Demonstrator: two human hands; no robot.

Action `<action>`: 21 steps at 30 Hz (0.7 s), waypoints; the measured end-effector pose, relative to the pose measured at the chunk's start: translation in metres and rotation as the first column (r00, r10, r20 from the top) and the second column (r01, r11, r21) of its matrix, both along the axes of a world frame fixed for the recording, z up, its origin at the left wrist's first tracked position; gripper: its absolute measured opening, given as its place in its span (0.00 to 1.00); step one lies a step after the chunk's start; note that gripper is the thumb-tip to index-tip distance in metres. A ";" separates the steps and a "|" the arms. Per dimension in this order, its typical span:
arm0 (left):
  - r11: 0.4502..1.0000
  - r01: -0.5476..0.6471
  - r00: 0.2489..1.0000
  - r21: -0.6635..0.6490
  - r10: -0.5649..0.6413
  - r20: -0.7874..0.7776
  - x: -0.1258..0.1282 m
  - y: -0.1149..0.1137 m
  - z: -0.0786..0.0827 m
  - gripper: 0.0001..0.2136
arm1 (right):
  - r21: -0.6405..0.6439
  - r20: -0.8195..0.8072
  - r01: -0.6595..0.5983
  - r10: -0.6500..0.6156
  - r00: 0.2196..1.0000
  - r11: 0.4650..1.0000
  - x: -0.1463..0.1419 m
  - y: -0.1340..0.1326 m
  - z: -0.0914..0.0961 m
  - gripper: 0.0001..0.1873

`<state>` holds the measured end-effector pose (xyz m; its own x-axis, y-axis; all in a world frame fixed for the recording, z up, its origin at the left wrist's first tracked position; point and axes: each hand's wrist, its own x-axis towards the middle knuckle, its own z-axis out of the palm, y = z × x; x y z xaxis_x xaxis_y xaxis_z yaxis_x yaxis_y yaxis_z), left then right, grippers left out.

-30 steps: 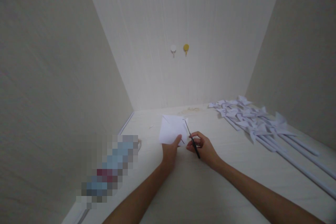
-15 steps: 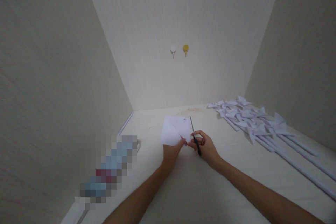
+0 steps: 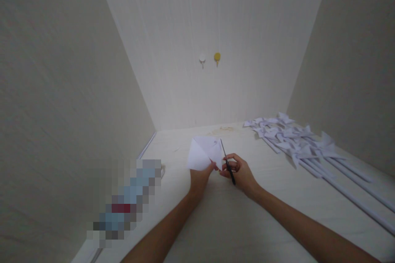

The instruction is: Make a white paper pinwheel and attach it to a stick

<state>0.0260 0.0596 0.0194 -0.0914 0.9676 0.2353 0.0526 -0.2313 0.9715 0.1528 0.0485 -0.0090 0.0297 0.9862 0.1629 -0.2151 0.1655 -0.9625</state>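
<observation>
My left hand (image 3: 200,177) pinches the lower corner of a white sheet of paper (image 3: 203,153), holding it up just above the table. The sheet shows diagonal creases. My right hand (image 3: 239,172) grips a pair of black scissors (image 3: 226,163), fingers through the handles. The blades point up and away, lying along the sheet's right edge. Both hands sit close together at the middle of the pale table (image 3: 247,213).
A pile of white paper pinwheels on long white sticks (image 3: 302,144) lies at the right of the table. A blurred-out object (image 3: 126,201) lies near the left wall. Two hooks, white (image 3: 202,59) and yellow (image 3: 217,57), hang on the back wall.
The paper has been turned in my left hand, from lying flatter to standing up on a corner. The scissors moved from across the sheet's lower right corner to along its right edge.
</observation>
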 end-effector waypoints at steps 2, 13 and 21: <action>1.000 0.011 1.000 -0.006 -0.011 -0.009 0.000 -0.001 0.001 0.03 | 0.005 0.004 0.004 -0.004 1.000 1.000 0.000 0.000 0.000 0.24; 0.998 0.060 0.997 0.013 -0.060 -0.044 -0.001 0.002 -0.007 0.03 | 0.018 0.014 0.050 -0.050 0.999 0.999 0.001 0.003 0.000 0.25; 0.998 0.068 0.995 0.006 -0.068 -0.067 -0.001 0.003 -0.010 0.04 | 0.022 0.020 0.049 -0.049 0.999 0.999 0.000 0.004 0.000 0.26</action>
